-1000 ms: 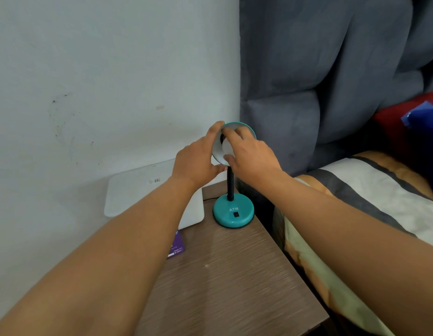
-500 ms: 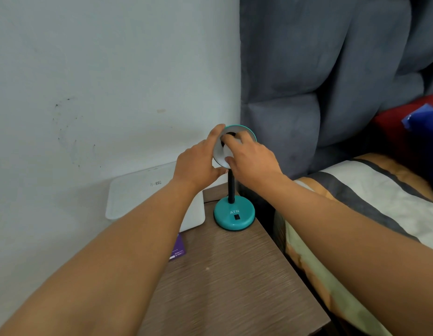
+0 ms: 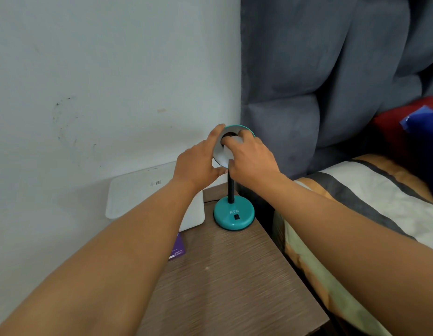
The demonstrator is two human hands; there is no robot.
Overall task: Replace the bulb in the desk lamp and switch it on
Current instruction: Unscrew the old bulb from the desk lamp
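Note:
A small teal desk lamp stands at the back right corner of the wooden bedside table (image 3: 230, 282). Its round teal base (image 3: 233, 215) carries a black switch and the letters ATN, and a black neck (image 3: 231, 187) rises to the shade (image 3: 219, 155), white inside with a teal rim. My left hand (image 3: 198, 163) grips the shade's left edge. My right hand (image 3: 250, 157) reaches into the shade, fingers closed around a white bulb (image 3: 228, 150) at the dark socket. Most of the bulb is hidden by my fingers.
A white flat box (image 3: 138, 190) leans against the wall left of the lamp. A purple card (image 3: 178, 248) lies on the table near it. A grey padded headboard (image 3: 319, 81) and a bed with striped bedding (image 3: 380, 190) lie to the right.
Both hands stay on the lamp head. My right fingers have shifted slightly around the bulb, showing more of the dark socket.

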